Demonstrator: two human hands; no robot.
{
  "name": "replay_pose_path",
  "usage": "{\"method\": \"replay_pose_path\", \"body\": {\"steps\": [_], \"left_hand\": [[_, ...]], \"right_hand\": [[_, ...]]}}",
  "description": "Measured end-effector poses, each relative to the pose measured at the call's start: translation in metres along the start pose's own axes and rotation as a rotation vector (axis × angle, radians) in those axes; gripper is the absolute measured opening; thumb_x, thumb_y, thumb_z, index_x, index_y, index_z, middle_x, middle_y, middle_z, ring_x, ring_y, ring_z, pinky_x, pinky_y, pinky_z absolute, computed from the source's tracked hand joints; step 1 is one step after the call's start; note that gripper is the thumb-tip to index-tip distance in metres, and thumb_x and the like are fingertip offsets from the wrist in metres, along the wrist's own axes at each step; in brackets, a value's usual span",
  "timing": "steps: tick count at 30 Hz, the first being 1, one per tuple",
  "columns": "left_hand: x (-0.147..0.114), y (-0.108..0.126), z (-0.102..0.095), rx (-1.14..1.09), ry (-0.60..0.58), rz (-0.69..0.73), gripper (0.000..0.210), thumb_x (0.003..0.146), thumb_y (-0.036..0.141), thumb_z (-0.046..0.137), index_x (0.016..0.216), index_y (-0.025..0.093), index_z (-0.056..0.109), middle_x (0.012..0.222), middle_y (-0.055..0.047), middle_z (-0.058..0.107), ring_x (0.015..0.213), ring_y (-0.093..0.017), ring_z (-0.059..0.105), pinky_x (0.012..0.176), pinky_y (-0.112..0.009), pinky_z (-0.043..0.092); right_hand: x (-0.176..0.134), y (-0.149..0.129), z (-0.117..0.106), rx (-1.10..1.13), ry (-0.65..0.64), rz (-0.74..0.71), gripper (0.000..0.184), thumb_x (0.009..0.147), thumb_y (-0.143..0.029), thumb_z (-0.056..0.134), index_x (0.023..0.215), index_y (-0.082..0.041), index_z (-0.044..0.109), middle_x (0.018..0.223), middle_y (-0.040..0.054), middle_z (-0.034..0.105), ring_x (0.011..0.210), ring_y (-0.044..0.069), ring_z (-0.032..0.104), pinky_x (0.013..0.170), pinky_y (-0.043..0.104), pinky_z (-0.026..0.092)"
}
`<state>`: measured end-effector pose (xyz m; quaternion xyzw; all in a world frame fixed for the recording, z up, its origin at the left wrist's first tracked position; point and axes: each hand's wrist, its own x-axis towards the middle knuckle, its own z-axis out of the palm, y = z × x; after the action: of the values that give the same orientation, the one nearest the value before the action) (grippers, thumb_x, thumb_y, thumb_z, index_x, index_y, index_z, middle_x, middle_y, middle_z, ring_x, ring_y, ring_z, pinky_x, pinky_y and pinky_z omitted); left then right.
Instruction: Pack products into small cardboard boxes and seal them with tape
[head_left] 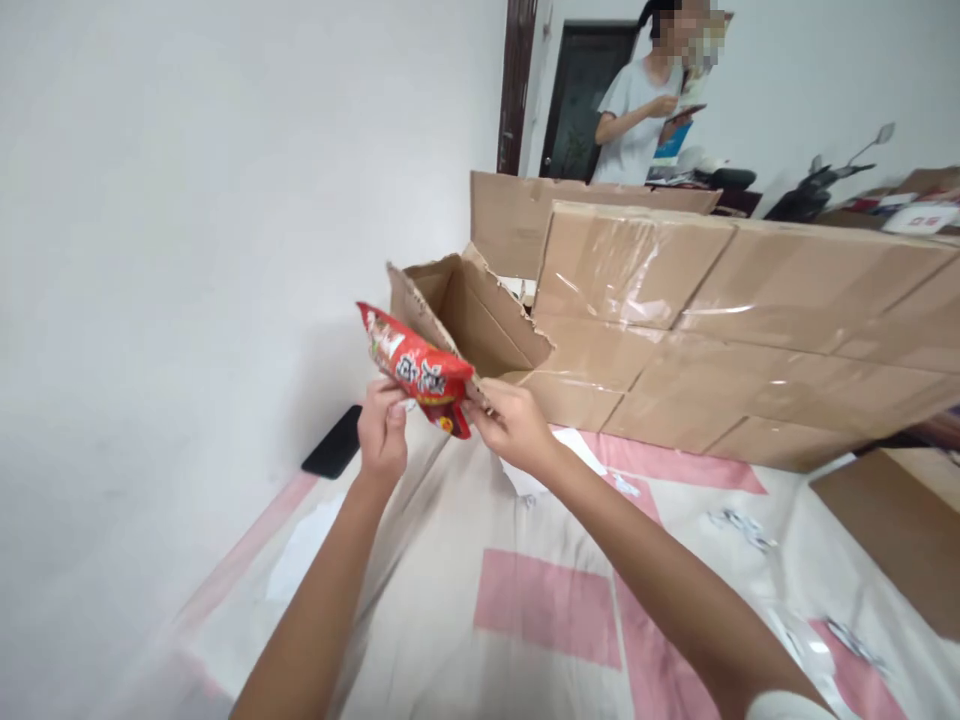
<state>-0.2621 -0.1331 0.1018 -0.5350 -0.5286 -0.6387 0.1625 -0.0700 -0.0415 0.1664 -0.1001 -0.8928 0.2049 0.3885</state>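
Observation:
A shiny red snack packet [416, 368] with printed lettering is held up in front of an opened cardboard box [487, 315]. My left hand [384, 428] is closed on the packet's lower left edge. At the packet's right end, my right hand [514, 422] is closed with fingers pinching its edge, right beside the torn rim of the box flap. Whether those fingers also touch the flap is hard to see. The box's brown inside shows behind the packet; its bottom is hidden.
Taped cardboard boxes [720, 330] form a wall behind. A black phone [334, 442] lies by the white wall at left. Paper scraps [739, 527] lie on the pink and cream cloth [551, 605]. Another box [896, 530] stands right. Beyond, a person [634, 120] holds something flat.

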Motion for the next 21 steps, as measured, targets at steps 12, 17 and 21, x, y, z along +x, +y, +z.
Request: {"method": "replay_pose_path", "body": {"steps": [12, 17, 21], "left_hand": [[-0.197, 0.206, -0.060, 0.590, -0.413, 0.270, 0.032, 0.090, 0.050, 0.068, 0.108, 0.023, 0.068, 0.104, -0.014, 0.061, 0.095, -0.029, 0.059, 0.085, -0.044, 0.043], [-0.213, 0.224, -0.041, 0.363, -0.723, 0.420, 0.016, 0.094, 0.035, 0.062, 0.101, 0.021, 0.066, 0.118, -0.015, 0.067, 0.111, -0.029, 0.062, 0.100, -0.046, 0.045], [-0.204, 0.231, -0.038, 0.354, -0.853, 0.539, 0.026, 0.096, 0.046, 0.063, 0.099, 0.021, 0.066, 0.105, -0.011, 0.072, 0.096, -0.026, 0.064, 0.095, -0.044, 0.046]], "right_hand": [[-0.257, -0.069, -0.118, 0.030, -0.397, -0.175, 0.039, 0.102, -0.018, 0.050, 0.138, -0.016, 0.065, 0.120, 0.0114, 0.078, 0.125, 0.024, 0.068, 0.102, 0.040, 0.060], [-0.301, -0.088, -0.142, -0.276, -0.385, -0.117, 0.043, 0.102, -0.036, 0.056, 0.138, -0.017, 0.067, 0.128, 0.0171, 0.073, 0.137, 0.036, 0.057, 0.106, 0.053, 0.055], [-0.307, -0.087, -0.151, -0.414, -0.315, 0.034, 0.057, 0.096, -0.058, 0.060, 0.133, -0.016, 0.071, 0.125, 0.0235, 0.068, 0.129, 0.042, 0.056, 0.097, 0.060, 0.056]]}}
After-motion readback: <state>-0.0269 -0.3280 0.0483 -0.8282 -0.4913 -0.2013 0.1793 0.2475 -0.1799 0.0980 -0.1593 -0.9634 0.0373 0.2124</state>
